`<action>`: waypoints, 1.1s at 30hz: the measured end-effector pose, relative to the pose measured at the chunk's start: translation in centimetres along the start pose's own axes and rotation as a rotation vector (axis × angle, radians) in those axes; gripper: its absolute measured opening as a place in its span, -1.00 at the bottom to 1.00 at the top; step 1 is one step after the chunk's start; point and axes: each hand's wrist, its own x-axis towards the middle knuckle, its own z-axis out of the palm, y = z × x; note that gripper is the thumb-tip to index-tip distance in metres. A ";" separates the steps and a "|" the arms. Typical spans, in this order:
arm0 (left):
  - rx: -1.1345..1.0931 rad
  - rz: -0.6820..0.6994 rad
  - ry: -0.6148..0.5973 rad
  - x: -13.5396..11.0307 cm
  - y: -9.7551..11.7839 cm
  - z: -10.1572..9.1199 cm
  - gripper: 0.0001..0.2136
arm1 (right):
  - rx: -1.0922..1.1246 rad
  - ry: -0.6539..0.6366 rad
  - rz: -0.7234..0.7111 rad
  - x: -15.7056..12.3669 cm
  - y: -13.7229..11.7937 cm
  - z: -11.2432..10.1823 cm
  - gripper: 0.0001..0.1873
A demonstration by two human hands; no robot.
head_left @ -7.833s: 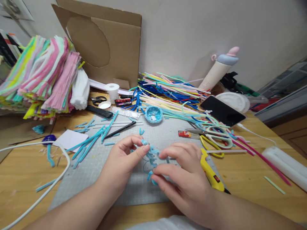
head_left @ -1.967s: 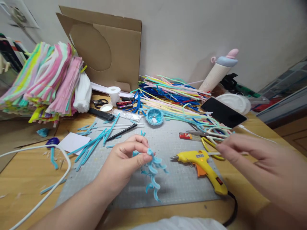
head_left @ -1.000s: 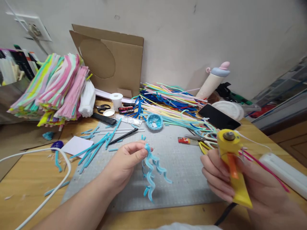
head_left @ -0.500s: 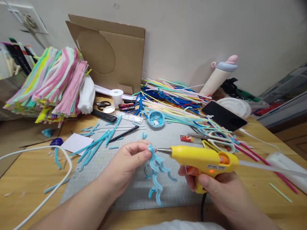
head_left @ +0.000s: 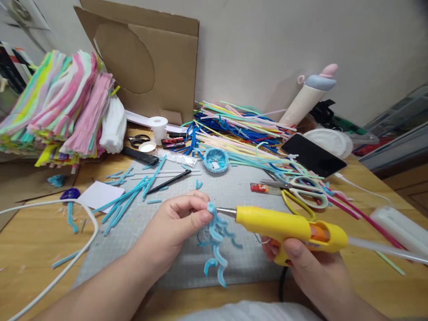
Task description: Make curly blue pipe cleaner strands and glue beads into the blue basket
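Note:
Between thumb and fingers, my left hand (head_left: pixel 182 223) pinches the top of a bunch of curled light-blue pipe cleaners (head_left: pixel 217 245), whose spirals dangle over the mat. My right hand (head_left: pixel 314 267) is wrapped round the handle of a yellow hot glue gun (head_left: pixel 274 221), with a clear glue stick (head_left: pixel 381 248) poking out of its back. The metal nozzle is at the bunch's top, close to my left fingertips; I cannot tell if it touches. Beyond my hands, a fuzzy blue bowl-shaped piece (head_left: pixel 216 161) sits at the mat's far edge.
Cut blue pipe cleaners (head_left: pixel 125 203) and a black pen (head_left: pixel 169 181) lie left on the grey mat (head_left: pixel 140 243). Scissors (head_left: pixel 304 189), a lighter (head_left: pixel 264 188) and a phone (head_left: pixel 312 155) are at right. A white cable (head_left: pixel 95 223) loops at left; cardboard (head_left: pixel 174 67) leans behind.
The glue gun has turned slightly, its back end swinging right and down, while the nozzle stays by the pipe cleaners' top. My left hand keeps its pinch. The camera view has shifted a little.

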 end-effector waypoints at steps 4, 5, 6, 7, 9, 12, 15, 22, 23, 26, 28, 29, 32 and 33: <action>0.016 0.005 0.004 0.0 0.1 0.1 -0.85 | 0.008 0.001 -0.062 0.2 0.7 -0.2 -0.60; 0.020 0.007 0.009 0.0 0.1 0.2 -0.85 | 0.015 -0.006 -0.086 0.3 0.9 -0.3 -0.62; 0.023 0.010 0.013 0.0 0.1 0.2 -0.85 | 0.022 -0.012 -0.104 0.3 1.1 -0.4 -0.64; 0.025 0.012 0.013 0.0 0.1 0.1 -0.86 | 0.025 -0.009 -0.110 0.2 1.2 -0.4 -0.65; 0.024 0.012 0.010 0.0 0.1 0.1 -0.87 | 0.018 0.020 -0.082 0.1 1.2 -0.4 -0.66; 0.017 0.015 0.010 0.1 0.1 0.1 -0.86 | 0.004 0.074 -0.022 -0.1 1.2 -0.4 -0.61; 0.021 0.033 0.017 0.1 0.1 0.2 -0.86 | 0.007 0.080 -0.027 -0.1 1.4 -0.5 -0.62; 0.049 0.047 0.003 0.0 0.0 0.0 -0.89 | 0.027 0.070 -0.070 0.0 0.8 0.0 -0.65; 0.054 0.050 0.002 0.0 0.0 0.0 -0.89 | 0.035 0.095 -0.042 -0.1 0.6 0.2 -0.64; 0.058 0.048 0.007 0.0 0.0 0.1 -0.88 | 0.069 0.133 -0.006 -0.2 0.2 0.6 -0.64; 0.059 0.041 0.013 0.0 0.1 0.2 -0.87 | 0.070 0.118 -0.023 -0.1 0.3 0.5 -0.67; 0.060 0.040 0.015 0.0 0.1 0.2 -0.86 | 0.063 0.095 -0.045 0.0 0.5 0.3 -0.68; 0.065 0.045 0.019 0.0 0.1 0.2 -0.86 | 0.029 0.064 -0.072 0.1 1.2 -0.2 -0.69; 0.066 0.043 0.018 0.0 0.1 0.2 -0.87 | 0.020 0.075 -0.063 0.0 1.3 -0.3 -0.68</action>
